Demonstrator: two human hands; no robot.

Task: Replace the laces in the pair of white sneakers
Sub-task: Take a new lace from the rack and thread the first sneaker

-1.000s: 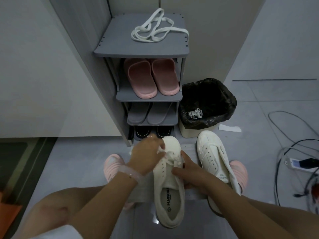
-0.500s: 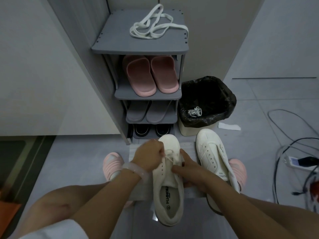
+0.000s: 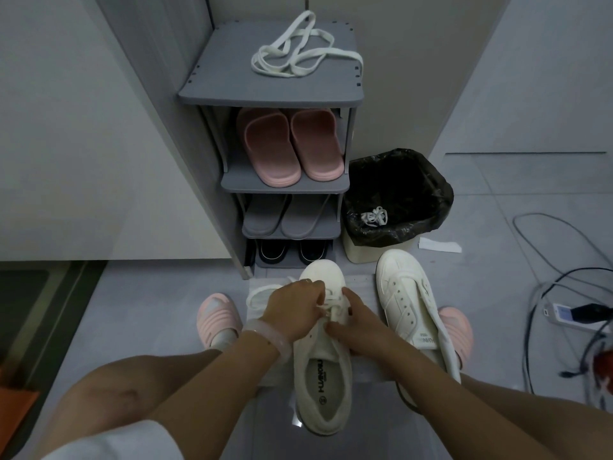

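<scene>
A white sneaker (image 3: 323,386) lies on the floor in front of me, toe pointing away. My left hand (image 3: 293,307) pinches the white lace (image 3: 262,293) over the sneaker's eyelets, and a loop of it trails to the left. My right hand (image 3: 356,327) grips the sneaker's right side by the eyelets, fingers curled on the lace there. The second white sneaker (image 3: 409,303) lies to the right with bare eyelets. A spare white lace (image 3: 300,54) is coiled on top of the grey shoe rack (image 3: 232,91).
A black-lined bin (image 3: 414,180) with an old lace (image 3: 374,216) inside stands right of the rack. The rack holds pink slippers (image 3: 288,147), grey slippers and dark shoes. Cables and a power strip (image 3: 570,315) lie at the right. My pink-slippered feet flank the sneakers.
Both hands have shifted slightly on the front sneaker's laces; a loop of lace now shows to the left of my left hand.
</scene>
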